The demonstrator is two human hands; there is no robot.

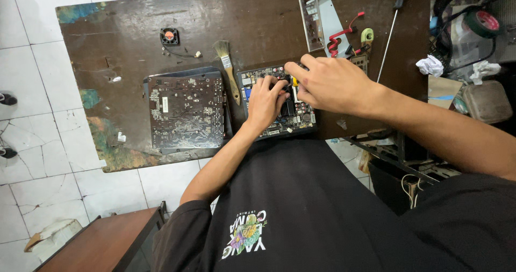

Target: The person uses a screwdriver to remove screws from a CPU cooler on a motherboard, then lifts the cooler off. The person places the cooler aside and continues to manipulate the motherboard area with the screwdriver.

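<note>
Small circuit board (271,126) under both hands, left (264,103), right (328,84), brush (228,68) beside

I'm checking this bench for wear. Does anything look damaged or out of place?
Yes: the table has paint worn off along its left edge and corner. Crumpled tissue lies at its right edge. Both hands, left and right, rest on the small circuit board.

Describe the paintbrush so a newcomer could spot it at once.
Start at the dark wooden table and find the two circuit boards near its front edge. The paintbrush lies in the gap between them, just left of the left hand. It alone has a pale wooden handle and light bristles.
</note>
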